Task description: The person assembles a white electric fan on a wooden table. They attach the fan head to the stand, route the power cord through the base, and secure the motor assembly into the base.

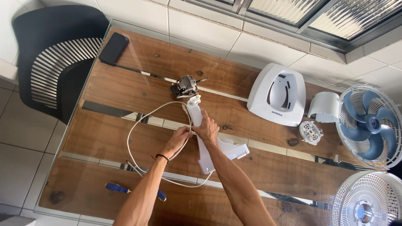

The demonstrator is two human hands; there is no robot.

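Both hands meet at the middle of a glass-topped wooden table (125,138). My right hand (207,129) grips a white plastic fan neck piece (195,114) that lies flat, with its wider white bracket end (228,151) nearer me. My left hand (179,138) pinches the white power cord (133,138) right beside that piece. The cord loops out to the left and back under my arms. A small grey fan motor (186,86) with a shaft sits just beyond the neck piece, apart from my hands.
A white fan base cover (276,94), a white curved shell (324,106) and a small round vented cap (310,132) lie right. A grille with blue blades (370,125) and a second white grille (368,201) sit far right. Blue-handled screwdriver (119,188), dark phone (113,48), black chair (54,62).
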